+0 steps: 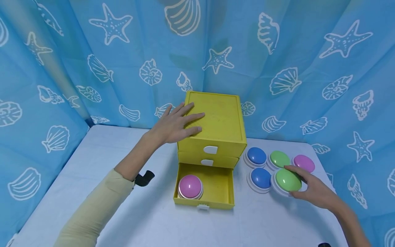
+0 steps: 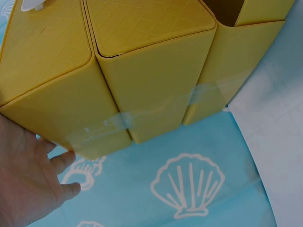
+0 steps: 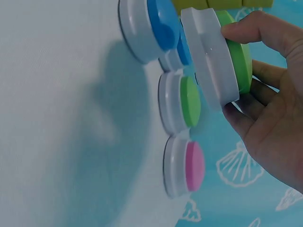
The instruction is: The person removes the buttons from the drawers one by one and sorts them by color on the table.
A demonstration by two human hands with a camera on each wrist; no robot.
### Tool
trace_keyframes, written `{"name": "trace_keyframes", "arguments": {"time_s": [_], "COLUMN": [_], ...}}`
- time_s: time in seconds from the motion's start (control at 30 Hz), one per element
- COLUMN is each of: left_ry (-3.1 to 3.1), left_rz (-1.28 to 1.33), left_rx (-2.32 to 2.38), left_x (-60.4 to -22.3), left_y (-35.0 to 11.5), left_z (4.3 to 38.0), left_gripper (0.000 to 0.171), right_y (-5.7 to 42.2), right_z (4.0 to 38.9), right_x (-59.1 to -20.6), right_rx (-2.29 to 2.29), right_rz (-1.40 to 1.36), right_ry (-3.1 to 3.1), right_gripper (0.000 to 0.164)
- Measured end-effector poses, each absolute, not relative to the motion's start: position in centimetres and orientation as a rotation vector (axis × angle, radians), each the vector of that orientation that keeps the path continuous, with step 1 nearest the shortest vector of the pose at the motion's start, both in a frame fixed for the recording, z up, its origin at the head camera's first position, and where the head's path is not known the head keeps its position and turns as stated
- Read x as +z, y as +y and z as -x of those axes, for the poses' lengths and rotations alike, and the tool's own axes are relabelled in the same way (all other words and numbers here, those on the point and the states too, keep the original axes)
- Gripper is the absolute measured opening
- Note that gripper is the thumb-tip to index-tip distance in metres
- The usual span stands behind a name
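My left hand (image 1: 176, 125) rests on the left part of the top of a yellow drawer unit (image 1: 220, 116), its fingers spread. The unit's bottom drawer (image 1: 219, 188) is pulled out, and a pink push button (image 1: 189, 186) sits on its left side. With thumb and fingers, my right hand (image 1: 316, 190) grips a green push button (image 1: 288, 180) by its edge. The right wrist view has this button's white base (image 3: 208, 61) tilted and raised off the table. Close to it on the table stand two blue push buttons (image 1: 260, 177), another green one (image 1: 279, 159) and a pink one (image 1: 303, 163).
A white cloth covers the table (image 1: 262, 223). Blue curtains (image 1: 197, 51) with white shell and starfish prints hang behind and at both sides. Two upper drawers (image 1: 197, 157) with white handles are pushed in above the bottom one.
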State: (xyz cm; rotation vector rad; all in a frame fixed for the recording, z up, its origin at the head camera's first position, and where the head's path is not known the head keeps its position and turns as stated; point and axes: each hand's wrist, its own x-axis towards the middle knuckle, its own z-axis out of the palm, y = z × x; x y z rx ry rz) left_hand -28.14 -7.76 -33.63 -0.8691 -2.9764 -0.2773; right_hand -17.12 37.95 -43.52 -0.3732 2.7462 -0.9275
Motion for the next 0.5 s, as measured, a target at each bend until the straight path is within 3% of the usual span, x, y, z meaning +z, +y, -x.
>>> {"name": "trace_keyframes", "arguments": {"time_s": [0.5], "left_ry": [-2.989], "left_rz": [0.86], "left_rx": [-0.291], "left_x": [-33.6], "left_y": [-7.7], "left_z": [28.1], "left_gripper": [0.062], "right_y": [40.7], "right_z": [17.8], "right_x": [-46.7], "right_rx": [-0.981], "right_rz": [0.241], "right_ry": [2.684], "right_gripper": [0.086]}}
